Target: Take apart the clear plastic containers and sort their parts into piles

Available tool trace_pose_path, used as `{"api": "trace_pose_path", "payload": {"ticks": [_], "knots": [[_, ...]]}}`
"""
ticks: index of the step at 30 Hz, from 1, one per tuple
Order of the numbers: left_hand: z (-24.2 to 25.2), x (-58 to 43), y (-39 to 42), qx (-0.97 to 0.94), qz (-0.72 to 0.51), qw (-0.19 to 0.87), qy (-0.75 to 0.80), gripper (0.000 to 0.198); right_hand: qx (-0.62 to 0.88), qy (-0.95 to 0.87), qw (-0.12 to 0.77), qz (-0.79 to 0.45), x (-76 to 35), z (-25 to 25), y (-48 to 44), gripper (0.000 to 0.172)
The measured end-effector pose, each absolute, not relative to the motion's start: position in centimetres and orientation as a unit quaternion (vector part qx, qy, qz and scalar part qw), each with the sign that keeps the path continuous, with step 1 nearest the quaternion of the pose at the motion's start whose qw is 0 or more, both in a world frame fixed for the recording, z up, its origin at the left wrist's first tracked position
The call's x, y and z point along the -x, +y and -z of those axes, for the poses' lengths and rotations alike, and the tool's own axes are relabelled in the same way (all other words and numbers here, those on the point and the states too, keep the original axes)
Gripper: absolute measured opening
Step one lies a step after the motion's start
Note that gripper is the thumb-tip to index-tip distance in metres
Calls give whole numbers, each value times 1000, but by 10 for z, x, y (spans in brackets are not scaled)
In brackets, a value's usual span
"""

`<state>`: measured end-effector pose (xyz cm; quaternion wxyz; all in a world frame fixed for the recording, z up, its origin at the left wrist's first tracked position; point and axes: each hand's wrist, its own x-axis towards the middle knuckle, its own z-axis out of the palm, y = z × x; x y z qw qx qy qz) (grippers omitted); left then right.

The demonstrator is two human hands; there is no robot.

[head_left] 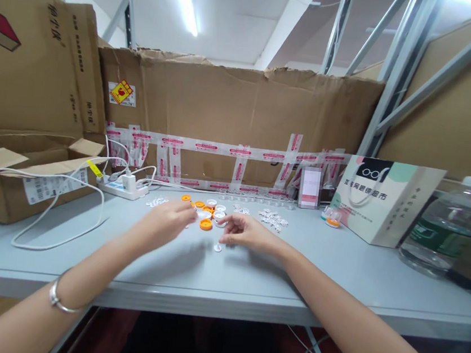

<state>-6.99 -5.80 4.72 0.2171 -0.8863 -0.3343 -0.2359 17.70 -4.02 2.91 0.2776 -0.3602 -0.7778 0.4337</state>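
Observation:
My left hand [175,218] is beside a cluster of orange and white round caps, slightly blurred, its fingers bunched together. Whatever they hold, if anything, is hidden. My right hand [244,231] is at the other side of the cluster, thumb and forefinger curved and apart. Just under its fingertips a small white round piece [217,248] lies on the grey table [249,280]. Between the hands are an orange cap [205,224] and a white cap [219,217], with several more behind them.
Small white parts [273,220] lie in heaps farther back, before a row of clear pieces [254,198]. A phone [310,188] leans at the back. To the right stand a paper bag [379,207] and a water bottle [441,234]; to the left, a power strip [126,188], cables and an open carton [26,181].

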Motion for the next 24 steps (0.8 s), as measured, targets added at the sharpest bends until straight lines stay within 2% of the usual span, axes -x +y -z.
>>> {"api": "trace_pose_path", "payload": {"ticks": [4,8,15,24], "knots": [[-63,134,-40,838,190,182,-478,22,377,-836,189,-351,-175,-25,-43,37],[-58,158,-33,852,153,140,-482,21,371,-857,177,-309,-172,-24,-44,22],[-62,94,-11,885,84,161,-429,22,366,-847,186,-338,-172,-22,-43,18],[-66,55,60,870,19,159,-467,18,378,-838,202,-337,-170,-26,-47,13]]}}
